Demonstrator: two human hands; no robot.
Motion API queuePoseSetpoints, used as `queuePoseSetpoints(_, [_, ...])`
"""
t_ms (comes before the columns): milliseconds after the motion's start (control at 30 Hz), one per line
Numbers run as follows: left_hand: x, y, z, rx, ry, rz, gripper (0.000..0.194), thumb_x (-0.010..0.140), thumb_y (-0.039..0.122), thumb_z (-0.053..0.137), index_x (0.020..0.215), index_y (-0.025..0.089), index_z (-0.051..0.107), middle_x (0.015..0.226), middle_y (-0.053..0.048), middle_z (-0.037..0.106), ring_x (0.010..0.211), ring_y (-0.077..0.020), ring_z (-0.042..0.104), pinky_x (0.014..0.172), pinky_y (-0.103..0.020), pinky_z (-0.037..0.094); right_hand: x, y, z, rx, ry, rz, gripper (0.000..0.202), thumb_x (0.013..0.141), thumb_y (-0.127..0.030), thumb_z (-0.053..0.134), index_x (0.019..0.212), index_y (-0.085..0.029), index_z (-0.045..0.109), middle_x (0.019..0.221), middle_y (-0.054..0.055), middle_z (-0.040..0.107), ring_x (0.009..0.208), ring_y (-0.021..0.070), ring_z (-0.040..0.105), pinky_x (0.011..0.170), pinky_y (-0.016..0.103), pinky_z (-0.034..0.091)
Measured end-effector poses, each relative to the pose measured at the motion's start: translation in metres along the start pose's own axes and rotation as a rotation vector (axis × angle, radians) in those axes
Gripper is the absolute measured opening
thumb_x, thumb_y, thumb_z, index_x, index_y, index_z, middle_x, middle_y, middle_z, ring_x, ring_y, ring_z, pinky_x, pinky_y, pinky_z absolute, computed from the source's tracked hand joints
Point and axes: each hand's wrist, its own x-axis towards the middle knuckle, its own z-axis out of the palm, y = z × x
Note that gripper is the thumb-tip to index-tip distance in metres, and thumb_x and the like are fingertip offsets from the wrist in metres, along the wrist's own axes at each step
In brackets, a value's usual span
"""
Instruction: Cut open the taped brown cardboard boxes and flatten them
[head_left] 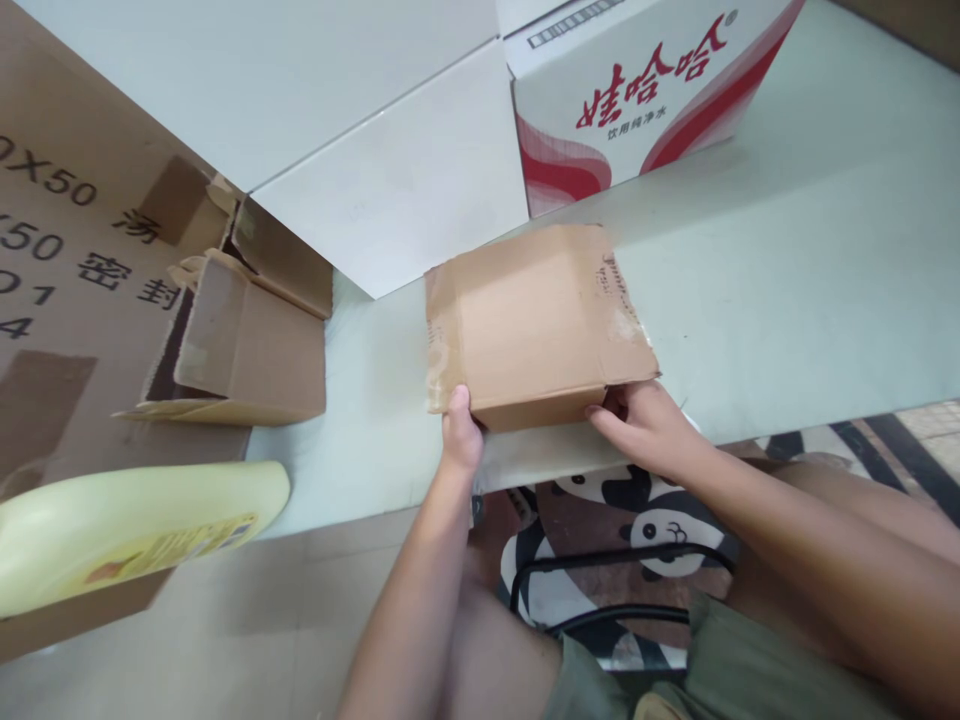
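Note:
A brown cardboard box (532, 310) lies near the front edge of the pale green tabletop (780, 270), its flaps spread out at the left and right sides, with clear tape on them. My left hand (461, 430) grips the box's near left corner, thumb on top of the flap and the other fingers hidden beneath. At the near right corner, my right hand (645, 425) holds the box under the right flap, with its thumb against the front side and some fingertips out of sight.
Two small open cardboard boxes (274, 350) stand at the left beside a large printed carton (60, 270). A yellow bottle (150, 530) lies at the lower left. White boxes (405, 180) and a red-and-white carton (637, 110) line the back. Below is a panda-patterned seat (622, 490).

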Motion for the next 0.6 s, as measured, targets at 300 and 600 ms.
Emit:
queuePoseSetpoints(300, [-0.0012, 0.0025, 0.0020, -0.026, 0.045, -0.024, 0.062, 0.083, 0.064, 0.056, 0.125, 0.020, 0.066, 0.143, -0.009, 0.060, 0.145, -0.0312, 0.042, 0.124, -0.042, 0.027, -0.0003, -0.0010, -0.0013, -0.012, -0.023, 0.010, 0.012, 0.078, -0.033, 0.050, 0.074, -0.022, 0.050, 0.065, 0.005, 0.059, 0.063, 0.0214, 0.056, 0.060, 0.035, 0.039])
queuePoseSetpoints(600, [-0.0019, 0.0031, 0.0047, -0.027, 0.077, -0.021, 0.064, 0.082, 0.066, 0.055, 0.126, 0.021, 0.064, 0.142, -0.008, 0.061, 0.145, -0.0304, 0.042, 0.123, -0.040, 0.028, -0.0047, -0.0038, -0.0009, -0.034, -0.011, 0.044, 0.015, 0.076, -0.036, 0.050, 0.070, -0.023, 0.048, 0.062, 0.003, 0.057, 0.058, 0.0195, 0.054, 0.057, 0.035, 0.039])
